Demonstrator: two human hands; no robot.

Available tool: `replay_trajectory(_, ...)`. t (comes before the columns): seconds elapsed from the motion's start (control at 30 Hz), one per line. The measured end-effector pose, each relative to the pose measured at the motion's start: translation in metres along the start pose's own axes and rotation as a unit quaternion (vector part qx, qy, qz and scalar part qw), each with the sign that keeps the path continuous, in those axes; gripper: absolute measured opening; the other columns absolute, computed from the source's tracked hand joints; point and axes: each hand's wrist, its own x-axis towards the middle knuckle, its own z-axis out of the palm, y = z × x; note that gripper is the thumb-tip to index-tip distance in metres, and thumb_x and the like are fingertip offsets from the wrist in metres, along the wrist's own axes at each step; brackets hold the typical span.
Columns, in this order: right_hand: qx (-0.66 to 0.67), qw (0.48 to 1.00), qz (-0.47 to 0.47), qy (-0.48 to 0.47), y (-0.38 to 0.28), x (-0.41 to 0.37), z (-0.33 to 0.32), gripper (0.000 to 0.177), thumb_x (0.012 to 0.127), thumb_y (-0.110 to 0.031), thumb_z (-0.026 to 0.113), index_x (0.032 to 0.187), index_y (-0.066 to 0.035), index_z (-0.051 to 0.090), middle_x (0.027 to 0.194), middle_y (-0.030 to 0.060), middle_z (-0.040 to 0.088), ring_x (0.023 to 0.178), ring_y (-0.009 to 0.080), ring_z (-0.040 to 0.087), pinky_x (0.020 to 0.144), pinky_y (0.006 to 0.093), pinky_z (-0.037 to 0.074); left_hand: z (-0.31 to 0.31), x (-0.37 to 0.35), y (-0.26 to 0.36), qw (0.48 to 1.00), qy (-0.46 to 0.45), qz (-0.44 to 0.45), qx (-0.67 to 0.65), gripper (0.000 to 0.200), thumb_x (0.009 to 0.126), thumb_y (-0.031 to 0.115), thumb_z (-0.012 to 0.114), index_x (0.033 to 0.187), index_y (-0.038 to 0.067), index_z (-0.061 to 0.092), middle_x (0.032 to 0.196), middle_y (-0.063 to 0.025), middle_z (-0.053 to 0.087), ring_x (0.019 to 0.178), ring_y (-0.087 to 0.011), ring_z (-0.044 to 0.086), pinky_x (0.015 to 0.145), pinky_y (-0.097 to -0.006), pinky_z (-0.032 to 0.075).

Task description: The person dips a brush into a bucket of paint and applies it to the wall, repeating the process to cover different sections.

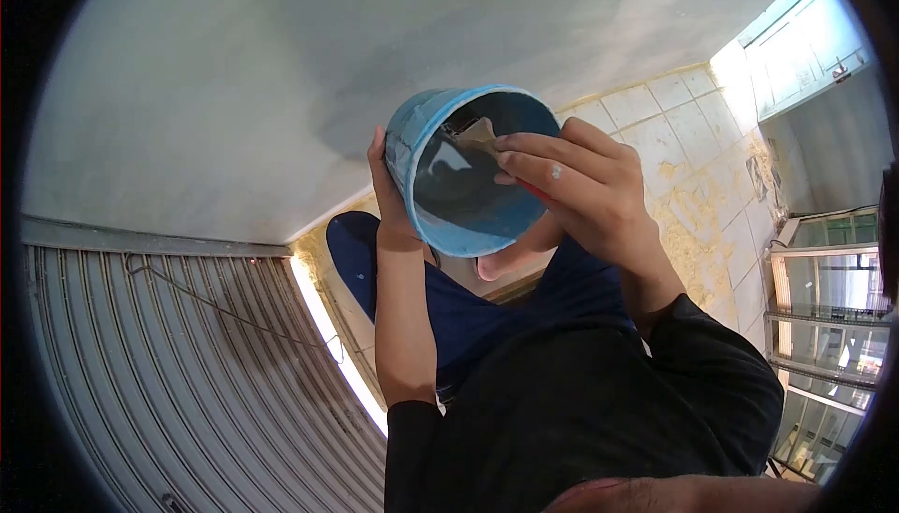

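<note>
Head view, and from the far left we are seeing a grey shutter, a thin cable hanging across its ribs, with a pale wall filling the space above. Moving right, we are meeting the left hand: it is cupping the bucket's outer side, fingers spreading around the curve. The blue bucket is tilting its mouth towards us, mid-view above the trousers, and greyish liquid is glinting inside. Now we are spotting the brush, its head lying near the inner wall; whether they are touching, we cannot tell. A foot is peeking out below the bucket. The right hand is pinching the brush, fingers closed on it, red handle showing beneath, and a pale spot is marking one finger. Further right, we are passing tiles bearing yellowish smears, and a bright door is standing beyond.
</note>
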Motion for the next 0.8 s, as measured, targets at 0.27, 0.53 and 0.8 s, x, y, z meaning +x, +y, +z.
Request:
replay_trajectory(0.27, 0.084, 0.994, 0.04, -0.059, -0.001, -0.016, -0.007, 0.034, 0.069, -0.001, 0.081, 0.1, -0.003, 0.068, 0.104, 0.0131, 0.075, 0.078, 0.0252, 0.071, 0.06, 0.0327, 0.054, -0.012, 0.001, 0.0, 0.999, 0.022, 0.017, 0.03, 0.062, 0.1, 0.063, 0.05, 0.127, 0.01, 0.067, 0.127, -0.0088, 0.069, 0.117, -0.025, 0.064, 0.102, -0.0454, 0.051)
replay_trajectory(0.53, 0.117, 0.983, 0.095, -0.104, -0.001, -0.013, -0.028, 0.029, 0.075, 0.006, 0.076, 0.101, -0.002, 0.066, 0.105, 0.0136, 0.075, 0.094, 0.0331, 0.076, 0.074, 0.0375, 0.062, -0.001, 0.002, -0.004, 0.994, 0.082, 0.017, 0.063, 0.06, 0.1, 0.061, 0.051, 0.127, 0.009, 0.067, 0.123, -0.0083, 0.071, 0.115, -0.0255, 0.066, 0.102, -0.0444, 0.052)
replay_trajectory(0.8, 0.093, 0.977, 0.113, -0.152, 0.004, -0.014, -0.02, 0.03, 0.075, 0.008, 0.075, 0.103, -0.001, 0.065, 0.104, 0.015, 0.074, 0.09, 0.034, 0.074, 0.073, 0.0393, 0.06, 0.0, -0.001, -0.004, 0.997, 0.056, -0.009, 0.047, 0.062, 0.1, 0.061, 0.051, 0.127, 0.007, 0.066, 0.122, -0.01, 0.071, 0.113, -0.0255, 0.068, 0.101, -0.0439, 0.053)
